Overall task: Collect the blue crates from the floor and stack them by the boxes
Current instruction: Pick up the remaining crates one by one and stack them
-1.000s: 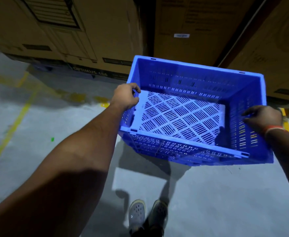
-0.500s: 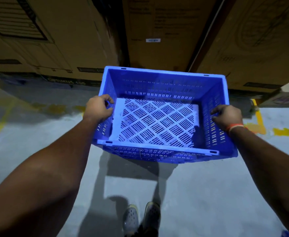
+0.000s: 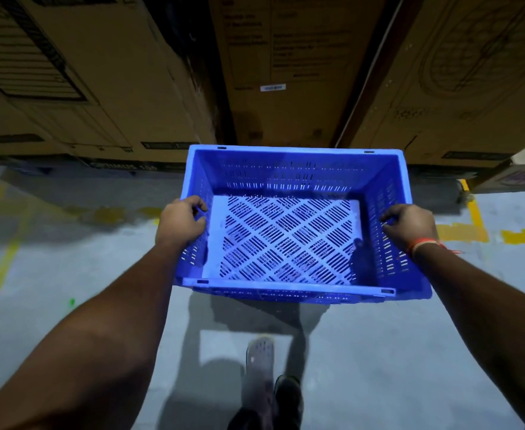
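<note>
- Blue plastic, slotted on every wall: the crate point(image 3: 295, 225) is held up off the floor, open side up, in the middle of the view, its far rim close to the foot of the cardboard boxes.
- Nothing lies inside it; only its pale perforated bottom, a lattice of short slots in diamond patches, shows.
- The left hand point(image 3: 182, 221) is closed over the crate's left rim, fingers curled inward over the edge.
- The right hand point(image 3: 410, 226) is closed over the right rim in the same way; an orange band point(image 3: 422, 245) sits at that wrist.
- Both forearms reach out from the near edge toward the crate, which hangs level between them.
- Brown cardboard boxes point(image 3: 106, 72) fill the far side in a row, printed with dark line drawings; a small white label point(image 3: 272, 87) is on the middle one.
- A dark gap runs between the left box and the middle box, directly beyond the crate's far left corner.
- At the far right a smaller box point(image 3: 515, 178) juts out, well apart from the crate.
- The floor point(image 3: 68, 268) is grey concrete with worn yellow lines point(image 3: 463, 232) on the left and the right.
- A small green speck point(image 3: 72, 302) lies on the floor at the left.
- One grey perforated shoe point(image 3: 259, 356) shows under the crate's near edge, amid the shadow on the concrete.
</note>
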The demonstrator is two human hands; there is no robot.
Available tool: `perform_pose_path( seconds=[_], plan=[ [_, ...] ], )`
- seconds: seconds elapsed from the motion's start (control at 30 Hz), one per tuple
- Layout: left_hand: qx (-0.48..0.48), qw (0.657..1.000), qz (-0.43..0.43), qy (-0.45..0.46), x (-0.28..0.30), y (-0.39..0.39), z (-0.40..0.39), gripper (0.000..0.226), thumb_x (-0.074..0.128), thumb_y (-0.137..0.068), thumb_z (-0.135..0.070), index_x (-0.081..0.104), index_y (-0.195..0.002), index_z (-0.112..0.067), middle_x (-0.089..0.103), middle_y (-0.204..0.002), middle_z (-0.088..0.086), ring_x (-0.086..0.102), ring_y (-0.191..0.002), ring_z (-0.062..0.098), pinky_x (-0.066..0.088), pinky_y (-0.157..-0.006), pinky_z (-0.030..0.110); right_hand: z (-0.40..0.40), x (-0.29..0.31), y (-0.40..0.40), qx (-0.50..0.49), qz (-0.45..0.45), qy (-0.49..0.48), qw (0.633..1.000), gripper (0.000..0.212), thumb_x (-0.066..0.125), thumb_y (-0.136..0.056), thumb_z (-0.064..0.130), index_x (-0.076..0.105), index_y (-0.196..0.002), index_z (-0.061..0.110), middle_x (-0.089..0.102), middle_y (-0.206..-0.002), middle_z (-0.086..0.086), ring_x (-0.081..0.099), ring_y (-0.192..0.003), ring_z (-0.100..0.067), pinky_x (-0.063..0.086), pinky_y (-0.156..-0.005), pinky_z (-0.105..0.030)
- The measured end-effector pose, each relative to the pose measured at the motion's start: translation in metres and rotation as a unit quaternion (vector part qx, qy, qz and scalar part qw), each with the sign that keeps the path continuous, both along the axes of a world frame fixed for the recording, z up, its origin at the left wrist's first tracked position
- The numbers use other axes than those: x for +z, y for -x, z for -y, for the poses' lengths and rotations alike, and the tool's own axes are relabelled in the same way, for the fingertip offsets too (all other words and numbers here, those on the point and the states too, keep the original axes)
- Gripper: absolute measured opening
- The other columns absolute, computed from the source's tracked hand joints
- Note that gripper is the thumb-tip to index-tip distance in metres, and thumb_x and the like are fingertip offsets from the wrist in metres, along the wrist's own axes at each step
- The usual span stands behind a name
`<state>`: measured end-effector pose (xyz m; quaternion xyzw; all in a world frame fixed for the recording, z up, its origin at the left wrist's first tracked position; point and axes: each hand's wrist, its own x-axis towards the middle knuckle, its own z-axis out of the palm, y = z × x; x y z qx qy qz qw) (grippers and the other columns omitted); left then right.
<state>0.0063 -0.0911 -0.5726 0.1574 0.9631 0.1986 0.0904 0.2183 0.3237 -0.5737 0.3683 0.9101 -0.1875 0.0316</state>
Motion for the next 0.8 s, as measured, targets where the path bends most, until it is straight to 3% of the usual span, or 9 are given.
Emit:
perform_pose_path(
  seconds=[0.17, 0.27, 0.37, 0.43, 0.57, 0.67, 0.8],
  plan=[
    [-0.003, 0.999, 0.017, -0.027, -0.002, 0.001, 0.003, 0.018, 0.069, -0.074, -0.016, 0.067, -0.091, -0.023, 0.065, -0.070, 0.002, 0.062, -0.073, 0.027, 0.052, -0.069, 0.034, 0.002, 0.001, 0.000, -0.009, 0.011, 0.013, 1.000, 0.019, 0.075, -0.071, 0.015, 0.074, -0.087, 0.027, 0.075, -0.097, -0.006, 0.069, -0.091, -0.028, 0.051, -0.078, -0.028],
    [-0.004, 0.998, 0.050, -0.031, 0.007, 0.000, 0.001, 0.025, 0.070, -0.074, -0.014, 0.069, -0.096, -0.025, 0.065, -0.071, 0.004, 0.062, -0.077, 0.028, 0.053, -0.071, 0.035, -0.003, 0.016, 0.004, 0.015, 0.095, 0.062, 0.993, 0.033, 0.079, -0.068, 0.016, 0.074, -0.099, 0.025, 0.073, -0.100, -0.012, 0.067, -0.095, -0.030, 0.047, -0.078, -0.026],
    [-0.002, 0.994, 0.105, -0.044, 0.012, 0.000, 0.003, 0.034, 0.076, -0.072, -0.014, 0.070, -0.104, -0.022, 0.065, -0.076, 0.013, 0.061, -0.075, 0.031, 0.051, -0.070, 0.037, -0.006, 0.034, 0.007, 0.031, 0.175, 0.155, 0.972, 0.055, 0.082, -0.071, 0.018, 0.064, -0.123, 0.018, 0.060, -0.131, -0.015, 0.058, -0.116, -0.030, 0.045, -0.095, -0.029],
    [-0.021, 0.989, 0.145, -0.011, 0.017, 0.005, 0.004, 0.044, 0.079, -0.073, -0.020, 0.066, -0.115, -0.020, 0.063, -0.090, 0.020, 0.059, -0.086, 0.033, 0.051, -0.078, 0.038, -0.003, 0.043, 0.007, 0.025, 0.183, 0.160, 0.970, 0.064, 0.082, -0.072, 0.024, 0.058, -0.132, 0.018, 0.052, -0.141, -0.015, 0.052, -0.125, -0.030, 0.042, -0.103, -0.030],
    [0.022, 0.985, 0.147, 0.092, 0.032, 0.002, -0.011, 0.056, 0.076, -0.076, -0.030, 0.057, -0.128, -0.021, 0.038, -0.130, 0.021, 0.046, -0.121, 0.041, 0.046, -0.101, 0.042, 0.016, 0.052, -0.011, -0.035, 0.077, 0.170, 0.982, 0.062, 0.081, -0.073, 0.026, 0.060, -0.131, 0.019, 0.051, -0.140, -0.021, 0.052, -0.127, -0.032, 0.040, -0.109, -0.034],
    [0.060, 0.995, 0.043, 0.068, 0.052, -0.016, -0.047, 0.048, 0.073, -0.072, -0.025, 0.060, -0.118, -0.019, 0.024, -0.148, 0.016, 0.034, -0.131, 0.041, 0.043, -0.102, 0.050, 0.031, 0.064, -0.038, -0.083, -0.036, 0.191, 0.977, 0.054, 0.080, -0.073, 0.018, 0.065, -0.125, 0.016, 0.056, -0.131, -0.021, 0.052, -0.125, -0.032, 0.039, -0.111, -0.039],
    [-0.031, 0.999, 0.009, 0.001, 0.069, -0.037, -0.109, 0.045, 0.075, -0.073, -0.025, 0.062, -0.116, -0.019, 0.022, -0.152, 0.017, 0.035, -0.131, 0.042, 0.044, -0.100, 0.053, 0.038, 0.083, -0.080, -0.156, -0.154, 0.216, 0.951, 0.041, 0.075, -0.077, 0.005, 0.068, -0.118, 0.007, 0.063, -0.122, -0.015, 0.061, -0.109, -0.025, 0.048, -0.101, -0.040]
  ],
)
